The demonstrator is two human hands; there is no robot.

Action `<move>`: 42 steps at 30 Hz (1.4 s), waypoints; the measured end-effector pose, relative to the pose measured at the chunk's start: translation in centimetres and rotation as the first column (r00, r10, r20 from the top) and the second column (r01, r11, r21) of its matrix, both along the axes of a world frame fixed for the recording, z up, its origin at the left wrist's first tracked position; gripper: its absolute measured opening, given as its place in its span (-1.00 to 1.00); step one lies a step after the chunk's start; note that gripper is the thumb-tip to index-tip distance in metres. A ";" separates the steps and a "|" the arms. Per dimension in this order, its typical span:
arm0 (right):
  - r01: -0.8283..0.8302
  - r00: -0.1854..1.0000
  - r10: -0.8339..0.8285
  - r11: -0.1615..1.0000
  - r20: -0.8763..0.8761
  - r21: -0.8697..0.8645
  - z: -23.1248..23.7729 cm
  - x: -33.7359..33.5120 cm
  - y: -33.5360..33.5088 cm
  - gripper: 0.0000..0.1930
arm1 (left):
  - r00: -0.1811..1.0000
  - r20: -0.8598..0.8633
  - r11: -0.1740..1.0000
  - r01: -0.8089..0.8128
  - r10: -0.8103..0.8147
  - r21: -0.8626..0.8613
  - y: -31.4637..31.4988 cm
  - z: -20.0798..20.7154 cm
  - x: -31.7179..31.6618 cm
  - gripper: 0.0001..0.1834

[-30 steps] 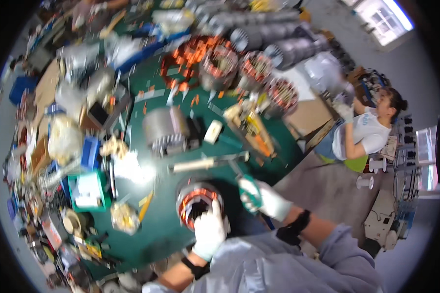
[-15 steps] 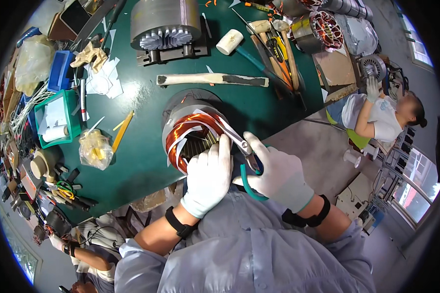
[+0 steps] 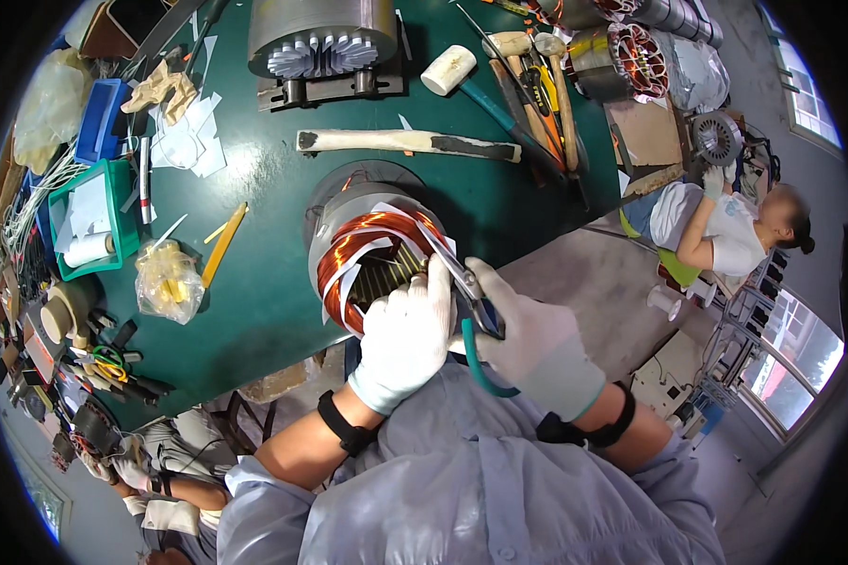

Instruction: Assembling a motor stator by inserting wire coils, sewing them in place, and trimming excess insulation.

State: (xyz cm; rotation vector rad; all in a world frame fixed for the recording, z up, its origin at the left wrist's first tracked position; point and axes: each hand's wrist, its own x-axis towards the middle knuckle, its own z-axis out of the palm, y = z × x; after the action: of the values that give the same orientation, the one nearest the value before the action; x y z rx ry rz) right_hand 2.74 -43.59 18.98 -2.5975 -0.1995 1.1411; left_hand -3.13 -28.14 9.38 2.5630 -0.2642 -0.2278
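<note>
A motor stator (image 3: 322,247) stands on the green table in front of me, its ring of copper windings (image 3: 353,237) facing up, with strips of white insulating paper (image 3: 383,244) around it. My right hand (image 3: 541,350), in a white glove, grips scissors (image 3: 471,285) with green handles. Their blades lie along the right side of the windings, close to a paper edge. My left hand (image 3: 406,331), also gloved, rests at the near rim with its index finger stretched up beside the blades and the other fingers curled. What its fingertips pinch, if anything, is hidden.
Beyond the stator lies a taped wooden bar (image 3: 410,142). A mallet (image 3: 448,71) and several tools lie behind it, near a larger metal core (image 3: 322,38). Left are a green bin (image 3: 122,212), a plastic bag (image 3: 168,282) and a yellow stick (image 3: 224,247). Co-workers (image 3: 740,224) sit on both sides.
The scissors have turned slightly more upright beside the windings, and my right hand has shifted a little. My left hand stays at the rim. The lower-left co-worker's hands have moved.
</note>
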 end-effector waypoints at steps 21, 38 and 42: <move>-0.095 0.994 0.087 0.984 0.063 0.151 0.6 5.2 -0.4 -0.18 | 0.990 0.138 0.961 0.007 0.033 -0.277 4.0 2.4 0.9 -0.24; -0.325 0.922 0.321 0.946 0.216 -0.019 0.2 3.3 0.3 -0.22 | 0.998 0.041 0.979 -0.030 0.039 -0.203 2.1 0.5 0.9 -0.27; -0.459 0.888 0.457 0.883 0.048 0.099 0.9 8.9 0.7 -0.31 | 0.997 0.073 0.982 0.049 -0.037 -0.182 3.6 -0.1 0.9 -0.33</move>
State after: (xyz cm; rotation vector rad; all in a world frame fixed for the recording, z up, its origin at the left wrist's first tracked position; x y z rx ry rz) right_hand 11.60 -42.91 19.88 -2.5350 -0.8987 1.2001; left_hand -2.28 -24.55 9.28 2.3863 -0.3504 -0.1242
